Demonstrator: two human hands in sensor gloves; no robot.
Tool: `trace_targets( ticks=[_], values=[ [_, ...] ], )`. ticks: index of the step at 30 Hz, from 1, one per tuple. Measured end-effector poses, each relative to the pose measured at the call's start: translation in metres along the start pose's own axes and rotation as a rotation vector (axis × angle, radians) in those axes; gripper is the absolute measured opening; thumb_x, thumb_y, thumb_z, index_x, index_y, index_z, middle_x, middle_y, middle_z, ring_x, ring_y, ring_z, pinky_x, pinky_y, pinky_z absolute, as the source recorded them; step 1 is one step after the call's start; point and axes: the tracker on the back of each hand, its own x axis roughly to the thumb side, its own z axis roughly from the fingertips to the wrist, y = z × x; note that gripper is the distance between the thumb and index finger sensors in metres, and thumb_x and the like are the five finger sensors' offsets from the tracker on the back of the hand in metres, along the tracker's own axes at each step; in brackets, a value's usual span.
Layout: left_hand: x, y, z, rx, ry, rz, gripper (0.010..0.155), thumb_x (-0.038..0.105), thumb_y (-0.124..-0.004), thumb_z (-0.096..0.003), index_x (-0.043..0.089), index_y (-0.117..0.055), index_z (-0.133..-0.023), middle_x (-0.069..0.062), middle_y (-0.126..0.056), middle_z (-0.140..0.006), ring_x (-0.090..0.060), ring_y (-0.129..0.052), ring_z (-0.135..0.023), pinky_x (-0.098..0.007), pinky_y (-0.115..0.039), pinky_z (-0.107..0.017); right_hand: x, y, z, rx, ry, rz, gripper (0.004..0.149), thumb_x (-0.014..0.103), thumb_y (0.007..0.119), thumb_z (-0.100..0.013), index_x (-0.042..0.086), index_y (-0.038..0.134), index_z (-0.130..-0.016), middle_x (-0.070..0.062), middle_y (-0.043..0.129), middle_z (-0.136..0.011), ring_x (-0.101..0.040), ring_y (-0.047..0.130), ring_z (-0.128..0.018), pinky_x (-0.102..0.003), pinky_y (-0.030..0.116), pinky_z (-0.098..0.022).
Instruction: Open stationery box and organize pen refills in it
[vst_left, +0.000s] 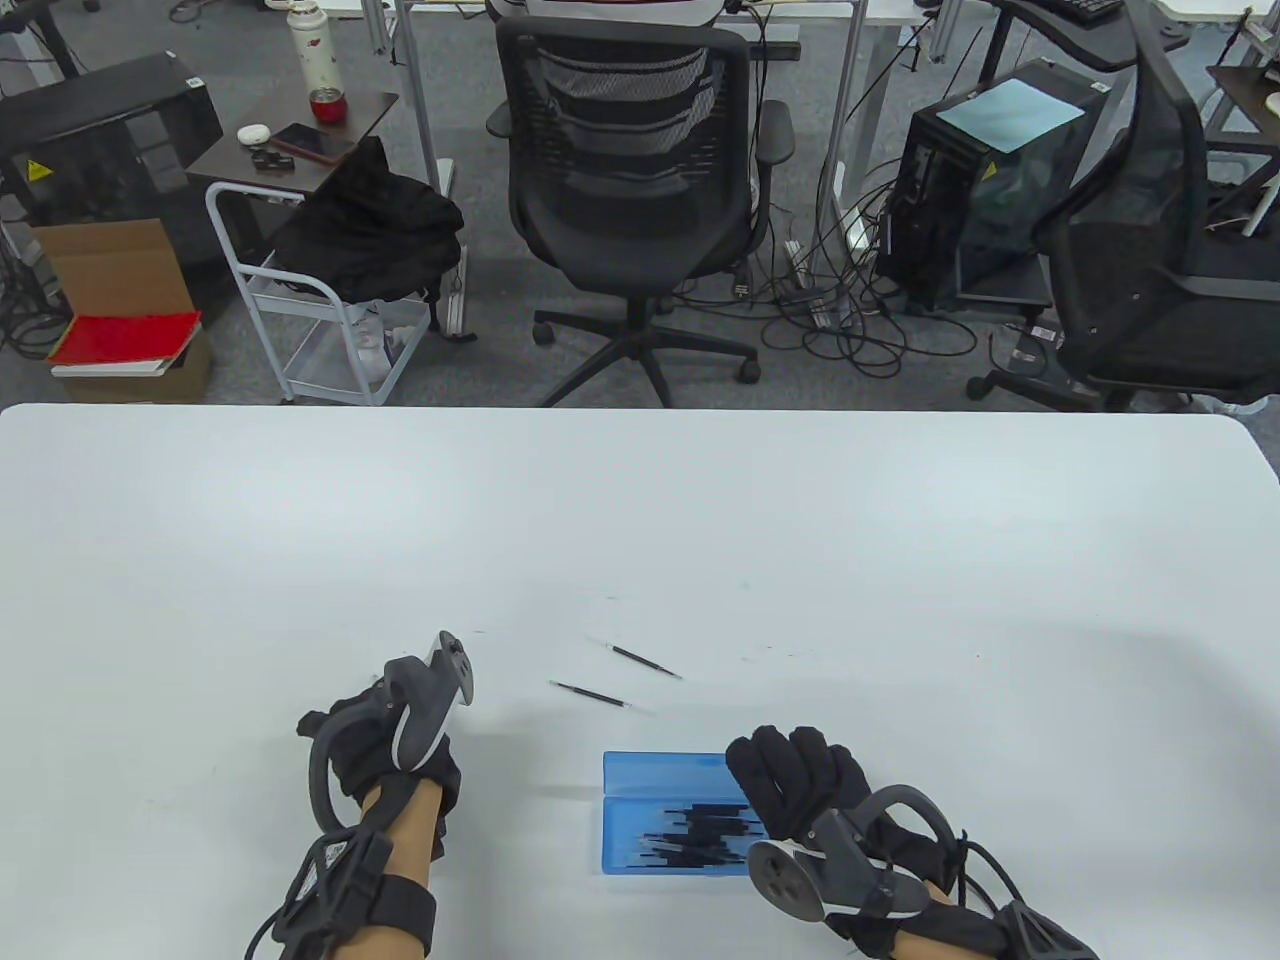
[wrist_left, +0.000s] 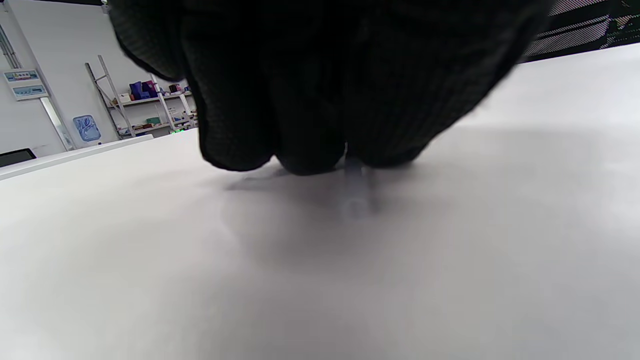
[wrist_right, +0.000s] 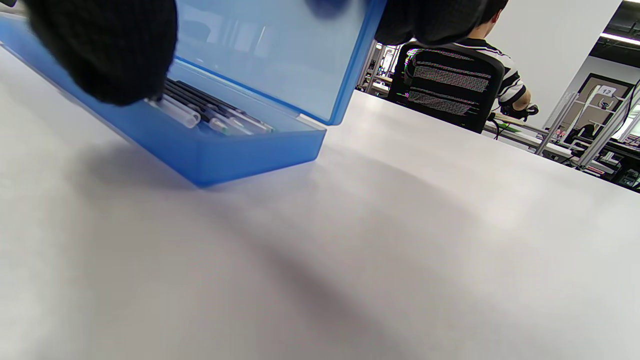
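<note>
Near the front edge of the table, right of its middle, the right hand (vst_left: 800, 785) rests over the right end of the blue stationery box (vst_left: 640, 850). In the right wrist view its fingers (wrist_right: 105, 55) curl down on the near rim and another part of the hand touches the top of the raised lid (wrist_right: 270, 55), so it seems to hold the box open; how firmly it grips cannot be told. Inside the tray lie many pen refills (vst_left: 690, 835), packed side by side.

To the left, also near the front edge and well apart from the box, the left hand (vst_left: 395, 740) is bent down on the table (vst_left: 640, 520). In the left wrist view its fingertips (wrist_left: 310, 150) press at the surface, and a thin pale tube (wrist_left: 356, 187) shows just under them; it is probably a refill being pinched, but the picture is too blurred to be sure.

Two loose refills (vst_left: 618, 680) lie farther toward the middle of the table, beyond the box, apart from each other and from both hands.

The risks are small ones. A thin, round refill can roll or slip away when the gloved fingertips try to lift it from the smooth surface. If the right hand lets go, the lid may fall shut before the next refill arrives. If that hand pushes too hard on the rim, the light box may tip or slide and the packed refills may spill.
</note>
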Motion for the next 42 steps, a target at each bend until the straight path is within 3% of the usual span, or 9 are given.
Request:
trace_targets(
  ticks=[30, 36, 42],
  values=[
    [-0.014, 0.001, -0.001, 0.021, 0.017, 0.098, 0.049, 0.031, -0.095, -0.0448, 0.012, -0.085, -0.089, -0.001, -0.101, -0.078, -0.028, -0.106, -0.069, -0.063, -0.066, -0.075, 0.000, 0.000, 0.000, 0.001, 0.002, 0.001, 0.112, 0.055, 0.082, -0.041, 0.011, 0.008, -0.114, -0.028, 0.026, -0.122, -0.059, 0.047, -0.106, -0.064, 0.054, -0.076],
    [-0.018, 0.009, 0.009, 0.052, -0.070, 0.133, 0.049, 0.031, -0.095, -0.0442, 0.012, -0.086, -0.089, -0.002, -0.102, -0.077, -0.028, -0.106, -0.069, -0.063, -0.066, -0.075, 0.000, 0.000, 0.000, 0.001, 0.002, 0.000, 0.112, 0.055, 0.082, -0.041, 0.011, 0.008, -0.114, -0.028, 0.026, -0.122, -0.059, 0.047, -0.106, -0.064, 0.054, -0.076],
    [-0.011, 0.031, 0.035, 0.133, -0.251, 0.217, 0.050, 0.031, -0.096, -0.0437, 0.012, -0.086, -0.089, -0.002, -0.102, -0.076, -0.029, -0.107, -0.068, -0.064, -0.066, -0.074, 0.000, 0.000, -0.001, 0.002, 0.003, -0.001, 0.113, 0.055, 0.082, -0.041, 0.011, 0.008, -0.114, -0.028, 0.026, -0.122, -0.059, 0.047, -0.106, -0.064, 0.054, -0.076]
  ],
)
